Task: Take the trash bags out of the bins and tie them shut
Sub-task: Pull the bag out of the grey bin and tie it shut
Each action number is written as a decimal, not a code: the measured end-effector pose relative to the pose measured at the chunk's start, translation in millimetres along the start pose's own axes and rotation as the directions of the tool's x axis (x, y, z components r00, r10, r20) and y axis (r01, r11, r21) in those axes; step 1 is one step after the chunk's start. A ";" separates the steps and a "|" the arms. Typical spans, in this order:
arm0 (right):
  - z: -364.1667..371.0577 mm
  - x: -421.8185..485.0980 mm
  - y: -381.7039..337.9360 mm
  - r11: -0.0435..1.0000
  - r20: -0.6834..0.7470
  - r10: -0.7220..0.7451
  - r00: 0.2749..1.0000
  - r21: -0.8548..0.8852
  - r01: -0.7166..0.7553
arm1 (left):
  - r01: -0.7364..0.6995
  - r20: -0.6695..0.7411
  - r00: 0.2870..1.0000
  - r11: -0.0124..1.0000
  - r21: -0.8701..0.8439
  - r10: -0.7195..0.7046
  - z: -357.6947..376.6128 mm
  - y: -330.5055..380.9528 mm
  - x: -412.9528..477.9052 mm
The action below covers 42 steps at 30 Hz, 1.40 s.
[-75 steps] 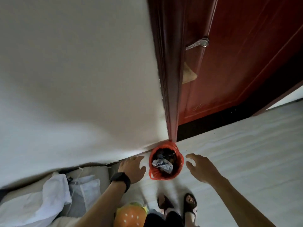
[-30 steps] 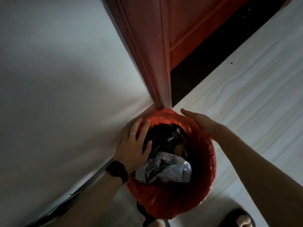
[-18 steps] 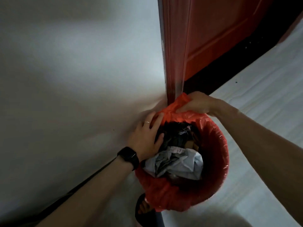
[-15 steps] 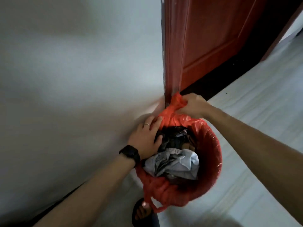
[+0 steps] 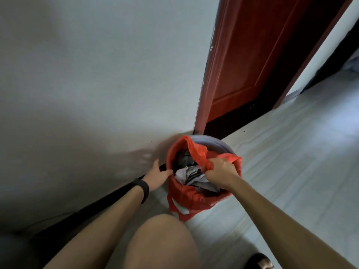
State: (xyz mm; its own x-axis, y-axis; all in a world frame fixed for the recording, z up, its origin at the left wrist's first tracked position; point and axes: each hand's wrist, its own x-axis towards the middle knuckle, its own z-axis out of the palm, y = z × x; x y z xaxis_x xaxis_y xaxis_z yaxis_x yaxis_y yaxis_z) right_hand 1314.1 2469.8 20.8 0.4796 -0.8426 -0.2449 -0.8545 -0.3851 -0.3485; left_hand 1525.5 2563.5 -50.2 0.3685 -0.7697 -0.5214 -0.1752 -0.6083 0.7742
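A red trash bag (image 5: 191, 197) lines a small round grey bin (image 5: 215, 143) on the floor against the wall by the door frame. Crumpled grey and dark rubbish (image 5: 191, 174) fills it. My right hand (image 5: 220, 172) grips a gathered strip of the bag's far rim, pulled over the rubbish toward the near side, so the bin's far rim is bare. My left hand (image 5: 157, 176), with a black band on the wrist, touches the bag's left edge with straight fingers. A bag handle loop hangs down at the front.
A red door and frame (image 5: 242, 65) stand right behind the bin, with a white wall (image 5: 97, 74) to the left and a dark skirting strip along its foot. Pale floor (image 5: 291, 162) spreads to the right. My knee (image 5: 161, 241) and a sandalled foot (image 5: 259, 262) are below.
My right hand has pulled the bag's far rim off the bin and drawn it toward me over the rubbish. My left hand slid from the rim's top to its left side. The camera rose.
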 end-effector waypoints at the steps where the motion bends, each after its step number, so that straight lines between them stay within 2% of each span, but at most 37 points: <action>1: 9.2 -8.9 -1.2 1.000 -0.033 -0.007 0.999 0.012 0.007 | 0.068 0.014 0.998 0.994 -0.086 -0.067 2.0 -6.8 -4.3; 5: 49.4 -32.0 9.2 0.992 -0.092 -0.118 0.989 -0.046 0.114 | 0.162 0.089 0.986 0.924 -0.347 -0.139 14.7 -26.5 -14.8; 8: 67.7 -35.7 21.0 0.988 -0.089 -0.138 0.986 -0.086 0.131 | 0.176 0.099 0.984 0.884 -0.433 -0.147 19.0 -32.6 -16.7; 9: 72.1 -34.6 23.2 0.989 -0.117 -0.130 0.985 -0.083 0.121 | 0.214 0.102 0.977 0.863 -0.457 -0.188 21.1 -37.5 -14.8; 11: 80.3 -32.7 23.5 0.988 -0.180 -0.136 0.974 -0.101 0.119 | 0.324 0.106 0.945 0.841 -0.434 -0.309 25.3 -47.2 -11.6; 14: 84.6 -32.4 24.0 0.988 -0.230 -0.137 0.964 -0.102 0.117 | 0.398 0.134 0.917 0.861 -0.317 -0.375 33.1 -62.4 -3.5; 18: 85.7 -31.2 26.3 0.990 -0.226 -0.120 0.967 -0.097 0.100 | 0.389 0.151 0.919 0.902 -0.189 -0.364 36.8 -70.2 8.3; 23: 86.7 -32.0 24.7 0.991 -0.234 -0.111 0.966 -0.098 0.090 | 0.390 0.184 0.916 0.897 -0.205 -0.356 35.8 -70.3 6.4; 27: 84.6 -32.5 24.6 0.992 -0.207 -0.098 0.973 -0.100 0.079 | 0.409 0.197 0.904 0.902 -0.138 -0.380 37.4 -68.4 1.7; 35: 80.0 -35.4 19.7 0.993 -0.160 -0.074 0.984 -0.102 0.059 | 0.368 0.235 0.925 0.863 -0.347 -0.299 43.5 -64.2 -8.0; 39: 76.9 -35.3 17.9 0.995 -0.137 -0.054 0.989 -0.091 0.042 | 0.408 0.266 0.908 0.824 -0.394 -0.323 26.6 -54.1 -15.5; 42: 71.4 -35.6 14.0 0.998 -0.114 -0.044 0.993 -0.060 0.037 | 0.364 0.269 0.925 0.834 -0.415 -0.270 9.7 -46.7 -25.5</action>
State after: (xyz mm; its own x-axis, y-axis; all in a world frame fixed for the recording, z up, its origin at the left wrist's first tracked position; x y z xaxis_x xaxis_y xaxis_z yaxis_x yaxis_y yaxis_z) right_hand 1299.4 2521.3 -40.0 0.4906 -0.8624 -0.1247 -0.8466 -0.4378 -0.3027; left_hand 1515.4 2609.7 -76.6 0.1422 -0.5998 -0.7874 0.3668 -0.7069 0.6048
